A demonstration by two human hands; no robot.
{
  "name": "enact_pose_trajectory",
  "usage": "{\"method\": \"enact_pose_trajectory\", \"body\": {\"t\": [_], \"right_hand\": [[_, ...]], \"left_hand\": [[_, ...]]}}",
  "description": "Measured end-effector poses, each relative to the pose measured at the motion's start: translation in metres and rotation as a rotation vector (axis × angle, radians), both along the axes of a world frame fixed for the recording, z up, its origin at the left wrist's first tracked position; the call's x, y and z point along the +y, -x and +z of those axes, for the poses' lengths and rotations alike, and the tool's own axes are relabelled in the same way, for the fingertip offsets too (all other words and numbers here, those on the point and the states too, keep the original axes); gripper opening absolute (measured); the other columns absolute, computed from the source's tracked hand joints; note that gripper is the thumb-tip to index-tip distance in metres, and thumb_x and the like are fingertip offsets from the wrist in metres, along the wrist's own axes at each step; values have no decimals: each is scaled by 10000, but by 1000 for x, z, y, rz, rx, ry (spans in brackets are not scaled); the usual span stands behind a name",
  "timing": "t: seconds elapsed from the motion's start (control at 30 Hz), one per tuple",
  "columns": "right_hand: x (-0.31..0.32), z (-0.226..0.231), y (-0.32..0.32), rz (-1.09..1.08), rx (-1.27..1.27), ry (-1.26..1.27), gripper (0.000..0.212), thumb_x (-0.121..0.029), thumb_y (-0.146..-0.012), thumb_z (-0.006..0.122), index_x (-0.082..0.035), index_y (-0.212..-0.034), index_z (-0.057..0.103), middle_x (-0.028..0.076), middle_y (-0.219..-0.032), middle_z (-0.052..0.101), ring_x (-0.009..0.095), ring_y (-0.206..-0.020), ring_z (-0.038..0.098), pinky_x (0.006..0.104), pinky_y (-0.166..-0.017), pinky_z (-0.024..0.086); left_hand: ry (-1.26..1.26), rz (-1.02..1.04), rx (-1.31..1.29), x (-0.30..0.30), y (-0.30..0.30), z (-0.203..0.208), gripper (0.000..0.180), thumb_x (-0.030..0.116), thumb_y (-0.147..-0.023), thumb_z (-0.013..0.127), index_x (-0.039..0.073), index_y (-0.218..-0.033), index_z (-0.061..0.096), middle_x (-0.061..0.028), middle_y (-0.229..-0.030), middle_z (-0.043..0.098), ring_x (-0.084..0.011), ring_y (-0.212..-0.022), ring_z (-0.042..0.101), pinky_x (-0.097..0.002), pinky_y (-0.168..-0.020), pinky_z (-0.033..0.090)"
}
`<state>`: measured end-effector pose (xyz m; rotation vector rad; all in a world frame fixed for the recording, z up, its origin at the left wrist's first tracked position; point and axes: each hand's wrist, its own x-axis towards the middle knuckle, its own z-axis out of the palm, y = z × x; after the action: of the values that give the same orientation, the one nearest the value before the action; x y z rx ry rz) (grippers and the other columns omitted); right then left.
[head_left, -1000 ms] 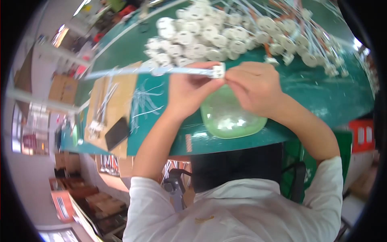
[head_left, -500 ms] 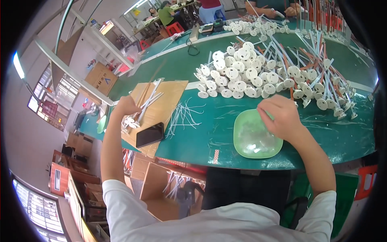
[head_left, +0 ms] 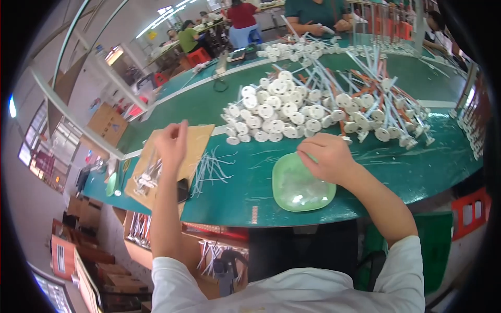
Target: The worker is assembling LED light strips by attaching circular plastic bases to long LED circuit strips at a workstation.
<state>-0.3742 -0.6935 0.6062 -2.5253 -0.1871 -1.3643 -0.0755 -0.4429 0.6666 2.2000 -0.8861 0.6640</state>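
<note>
My left hand is raised over a sheet of cardboard, a finger pointing up and nothing visible in it. Below it, small white parts with pale strips lie on the cardboard. The forearm covers most of a black phone. Over the right rim of a light green square bowl, my right hand is closed with thumb and fingertips together; whatever they pinch is too small to make out. Indistinct clear or whitish contents lie in the bowl. Beyond it is a heap of white round-headed pieces with long leads.
Loose thin white strips lie right of the cardboard on the green table. More white-headed pieces with pale and orange leads spread at the right. Across the table, a person's hands are at work. Cardboard boxes stand below the table edge.
My left hand has lifted from the white parts and moved right across the cardboard, its forearm now covering much of the phone. The right hand stays by the bowl; the whole view has shifted.
</note>
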Motion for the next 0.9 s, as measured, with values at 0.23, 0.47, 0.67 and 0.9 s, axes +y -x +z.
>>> {"method": "enact_pose_trajectory", "body": {"t": [0.23, 0.47, 0.67, 0.9], "right_hand": [[1, 1, 4, -9, 37, 7, 117, -54, -709, 728, -69, -810, 671, 60, -787, 662, 247, -687, 647, 348, -606, 525], [-27, 7, 9, -278, 24, 43, 114, -22, -736, 702, -41, -845, 673, 71, -866, 675, 254, -772, 651, 347, -644, 528], [-28, 84, 8, -326, -18, -14, 85, -38, -763, 686, -43, -848, 683, 92, -772, 686, 239, -680, 668, 331, -626, 525], [-180, 69, -100, -770, 542, -153, 347, -323, -718, 719, -4, -856, 716, 193, -795, 690, 342, -796, 690, 425, -758, 545]], "left_hand": [[177, -671, -393, -128, 123, -44, 133, 65, -743, 740, 48, -669, 630, -84, -611, 602, -238, -539, 586, -325, -513, 433], [240, -785, -323, -135, 126, -74, 174, 25, -705, 751, 68, -628, 601, -50, -561, 566, -234, -506, 559, -337, -497, 417], [304, -841, -229, -131, 126, -80, 138, 12, -729, 723, 39, -647, 616, -77, -574, 579, -227, -497, 551, -323, -478, 407], [290, -846, -181, -133, 130, -85, 169, 53, -764, 719, 23, -634, 615, -93, -570, 583, -241, -491, 559, -323, -476, 412]]}}
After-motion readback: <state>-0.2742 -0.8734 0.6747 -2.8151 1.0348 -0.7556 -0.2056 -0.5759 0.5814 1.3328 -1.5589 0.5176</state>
